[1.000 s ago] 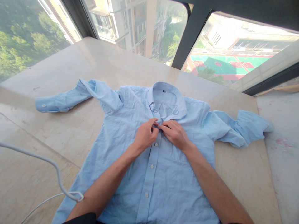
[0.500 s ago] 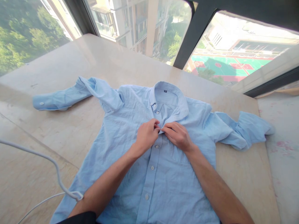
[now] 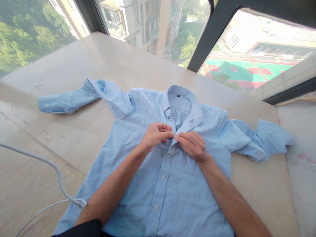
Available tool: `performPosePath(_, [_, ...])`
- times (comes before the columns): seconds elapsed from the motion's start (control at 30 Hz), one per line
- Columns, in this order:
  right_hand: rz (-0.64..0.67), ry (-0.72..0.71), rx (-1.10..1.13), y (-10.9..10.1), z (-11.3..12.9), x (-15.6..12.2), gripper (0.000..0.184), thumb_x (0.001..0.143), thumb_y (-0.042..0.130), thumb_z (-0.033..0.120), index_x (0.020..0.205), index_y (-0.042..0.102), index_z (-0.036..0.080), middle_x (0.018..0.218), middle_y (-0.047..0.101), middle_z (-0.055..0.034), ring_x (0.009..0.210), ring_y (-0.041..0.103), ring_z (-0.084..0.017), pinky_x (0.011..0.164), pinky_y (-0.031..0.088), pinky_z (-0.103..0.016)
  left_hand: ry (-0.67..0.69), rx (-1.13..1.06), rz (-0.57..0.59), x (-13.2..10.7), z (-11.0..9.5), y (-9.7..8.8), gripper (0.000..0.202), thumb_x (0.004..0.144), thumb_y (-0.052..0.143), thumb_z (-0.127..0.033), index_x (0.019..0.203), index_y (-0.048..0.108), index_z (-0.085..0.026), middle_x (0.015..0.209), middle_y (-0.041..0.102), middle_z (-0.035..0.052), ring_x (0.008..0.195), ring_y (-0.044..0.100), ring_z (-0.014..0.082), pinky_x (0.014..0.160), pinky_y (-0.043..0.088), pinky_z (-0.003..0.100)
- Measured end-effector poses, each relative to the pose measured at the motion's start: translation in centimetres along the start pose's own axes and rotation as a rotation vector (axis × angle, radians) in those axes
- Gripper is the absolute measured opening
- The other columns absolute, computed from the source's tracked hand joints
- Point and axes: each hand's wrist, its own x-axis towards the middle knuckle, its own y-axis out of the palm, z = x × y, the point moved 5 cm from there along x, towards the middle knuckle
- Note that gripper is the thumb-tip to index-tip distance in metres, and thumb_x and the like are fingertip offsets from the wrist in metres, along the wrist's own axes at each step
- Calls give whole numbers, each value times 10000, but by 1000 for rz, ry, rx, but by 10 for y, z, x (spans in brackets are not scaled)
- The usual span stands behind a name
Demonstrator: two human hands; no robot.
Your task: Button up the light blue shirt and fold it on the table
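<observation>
A light blue button-up shirt [image 3: 138, 168] lies front up, sleeves spread out to both sides. Its collar [image 3: 197, 113] stands open, with a small dark label inside. My left hand [image 3: 158, 134] pinches at the front placket below the collar, thumb and forefinger together; a button there would be hidden by the fingers. Close against it, my right hand [image 3: 192, 144] grips the edge of the other front panel, which is lifted slightly. Below the hands, buttons are fastened down the placket [image 3: 159, 191]; above them, a white button [image 3: 171, 119] shows uncovered.
The shirt rests on a pale stone-like sill [image 3: 56, 138] beside windows with dark frames [image 3: 212, 36]. A white cable [image 3: 46, 158] loops in from the left, by my left forearm. A flowered cloth [image 3: 302, 164] lies at the right.
My left fingers have straightened somewhat and my hands have drawn slightly apart at the placket. The right-hand panel edge is raised a little more. The view has shifted slightly.
</observation>
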Motion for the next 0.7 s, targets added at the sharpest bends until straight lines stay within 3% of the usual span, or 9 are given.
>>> performPosePath(0.7, [35,5,-28,3,0,7,188,929,582,85,1034,677,209,903,735,-62,779,674,-172,697,522,-318,-73,3,-20,0,2,1,357,536,874,-252,780,640,-136,647,704,38,608,675,153,425,399,176])
